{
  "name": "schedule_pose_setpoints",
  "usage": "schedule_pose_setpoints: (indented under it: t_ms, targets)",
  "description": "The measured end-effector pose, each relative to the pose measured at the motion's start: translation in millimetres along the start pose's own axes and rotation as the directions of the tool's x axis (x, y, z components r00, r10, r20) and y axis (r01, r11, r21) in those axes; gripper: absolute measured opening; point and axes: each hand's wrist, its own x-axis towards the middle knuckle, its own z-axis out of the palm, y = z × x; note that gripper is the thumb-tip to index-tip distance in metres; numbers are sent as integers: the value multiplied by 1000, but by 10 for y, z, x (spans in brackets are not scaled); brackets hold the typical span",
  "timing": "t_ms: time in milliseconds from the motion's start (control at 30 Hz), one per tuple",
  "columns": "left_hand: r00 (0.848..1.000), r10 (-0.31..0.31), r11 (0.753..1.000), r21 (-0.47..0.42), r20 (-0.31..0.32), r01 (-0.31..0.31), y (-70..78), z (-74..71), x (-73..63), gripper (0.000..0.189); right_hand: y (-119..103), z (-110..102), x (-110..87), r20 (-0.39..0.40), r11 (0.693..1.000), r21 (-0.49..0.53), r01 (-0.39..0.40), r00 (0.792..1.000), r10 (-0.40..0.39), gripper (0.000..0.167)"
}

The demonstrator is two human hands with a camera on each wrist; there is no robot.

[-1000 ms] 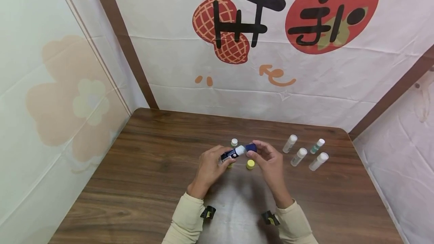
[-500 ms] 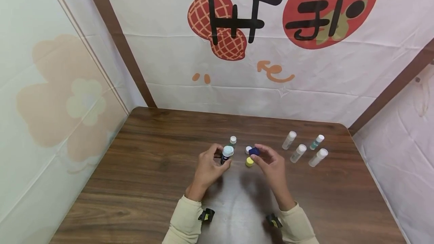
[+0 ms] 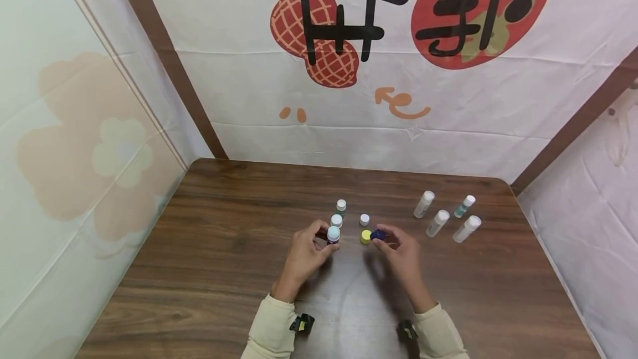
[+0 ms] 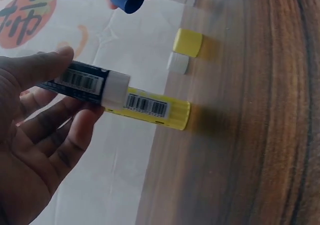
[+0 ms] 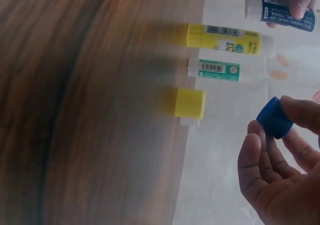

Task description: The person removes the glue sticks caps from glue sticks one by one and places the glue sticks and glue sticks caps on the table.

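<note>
In my left hand [image 3: 305, 251] I grip a dark blue glue stick [image 4: 82, 81], upright and uncapped, its white base held above the table. The thumb and fingers of my right hand [image 3: 401, 254] pinch its blue cap [image 5: 275, 118], apart from the stick. Close beyond the left hand stand two more uncapped glue sticks: a yellow one [image 5: 225, 40] and a smaller green one [image 5: 219, 70]. Between the hands, a yellow cap [image 5: 190, 103] and a white cap [image 3: 364, 219] sit on the table. The blue cap overlaps the yellow cap's edge in the head view.
Several white-topped tubes stand at the right of the wooden table [image 3: 224, 226], among them a green-labelled tube [image 3: 464, 206] and a clear-white tube [image 3: 467, 229]. A printed cloth backdrop [image 3: 299, 143] rises behind the table's far edge.
The cap has come away from the glue stick, moving right and down in the right hand. My left hand has turned the stick from slanted to upright and brought it down beside the yellow one.
</note>
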Motion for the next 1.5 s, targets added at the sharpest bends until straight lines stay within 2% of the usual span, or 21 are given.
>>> schedule_pose_setpoints:
  t_ms: [100, 233, 367, 600, 700, 1000, 1300, 1500]
  targets:
    - [999, -23, 1000, -5, 31, 23, -32, 19, -19, 29, 27, 1, -10, 18, 995, -91, 38, 999, -36, 31]
    - [997, -49, 999, 1, 65, 49, -74, 47, -35, 28, 54, 15, -15, 67, 981, -185, 55, 997, -43, 31]
    - [992, -86, 996, 0, 96, 86, -115, 75, -44, 27, 74, 29, -14, 102, 973, -227, 48, 994, -25, 31]
    - [980, -134, 991, -7, 145, 136, -183, 126, -61, 26, 83, 35, -3, 117, 967, -255, 24, 993, 7, 29]
    - [977, -150, 989, 4, 153, 151, -200, 138, -62, 26, 75, 41, -1, 140, 965, -260, -8, 989, 45, 29]
    - [977, -151, 988, 44, 152, 146, -239, 154, -54, 25, 58, 60, 14, 187, 953, -288, -90, 971, 148, 22]
    - [979, -152, 982, 135, 135, 134, -245, 158, -39, 26, 136, 97, 58, 234, 912, -408, -26, 963, 132, 23]
    - [978, -155, 978, 161, 140, 132, -264, 167, -58, 27, 172, 125, 45, 248, 901, -434, -1, 961, 120, 24]
